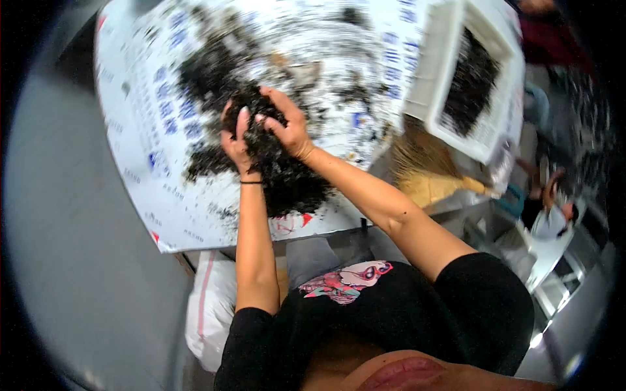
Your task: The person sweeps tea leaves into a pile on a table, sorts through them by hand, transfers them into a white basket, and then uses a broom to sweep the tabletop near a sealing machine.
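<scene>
My left hand (pixel 236 141) and my right hand (pixel 289 128) are cupped around a clump of dark, shredded, plant-like material (pixel 261 105). The fingers face each other and the clump shows between them. Below my hands a dark heap (pixel 298 193) of the same stuff lies near the front edge of the white printed sheet (pixel 195 215) that covers the table. Another dark heap (pixel 208 73) spreads beyond my hands to the upper left. Thin scraps are strewn to the right. The far part of the sheet is blurred.
A white plastic crate (pixel 433 73) with dark material (pixel 469 85) inside stands on the right. Beside it lies a straw broom (pixel 425 166). A white sack (pixel 210 313) stands below the table's left front. A person (pixel 550 220) is farther off at the right.
</scene>
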A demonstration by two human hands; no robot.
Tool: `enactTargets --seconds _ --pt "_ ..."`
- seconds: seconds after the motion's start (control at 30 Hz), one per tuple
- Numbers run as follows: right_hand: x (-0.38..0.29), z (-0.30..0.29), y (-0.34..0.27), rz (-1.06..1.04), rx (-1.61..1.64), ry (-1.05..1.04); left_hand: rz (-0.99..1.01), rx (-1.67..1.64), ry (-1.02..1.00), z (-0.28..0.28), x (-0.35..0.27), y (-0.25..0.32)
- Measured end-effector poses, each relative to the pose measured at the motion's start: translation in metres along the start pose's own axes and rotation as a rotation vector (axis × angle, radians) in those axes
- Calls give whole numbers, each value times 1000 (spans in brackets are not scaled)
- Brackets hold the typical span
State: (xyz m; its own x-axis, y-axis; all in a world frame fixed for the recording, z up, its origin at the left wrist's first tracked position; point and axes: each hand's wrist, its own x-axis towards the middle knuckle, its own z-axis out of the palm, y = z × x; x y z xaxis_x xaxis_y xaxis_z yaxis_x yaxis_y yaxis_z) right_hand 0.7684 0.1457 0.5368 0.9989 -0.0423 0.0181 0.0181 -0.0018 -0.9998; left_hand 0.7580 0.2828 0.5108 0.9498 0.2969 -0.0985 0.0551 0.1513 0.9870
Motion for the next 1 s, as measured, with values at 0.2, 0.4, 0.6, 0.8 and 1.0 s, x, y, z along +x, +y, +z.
enactTargets --seconds 0.2,0.4,0.6,0.8,1.0 --pt "3 -158 -77 -162 -13 250 -52 -230 -221 166 -30 32" --pt "22 -355 -85 -269 -32 485 -22 -280 -457 404 -69 99" --pt "39 -521 -2 -282 -540 594 455 253 -504 530 -63 5" --pt "6 -454 -108 -316 -846 696 441 394 -306 387 -88 69" --pt "-10 -243 -65 -318 -544 187 310 919 424 82 -7 -20"
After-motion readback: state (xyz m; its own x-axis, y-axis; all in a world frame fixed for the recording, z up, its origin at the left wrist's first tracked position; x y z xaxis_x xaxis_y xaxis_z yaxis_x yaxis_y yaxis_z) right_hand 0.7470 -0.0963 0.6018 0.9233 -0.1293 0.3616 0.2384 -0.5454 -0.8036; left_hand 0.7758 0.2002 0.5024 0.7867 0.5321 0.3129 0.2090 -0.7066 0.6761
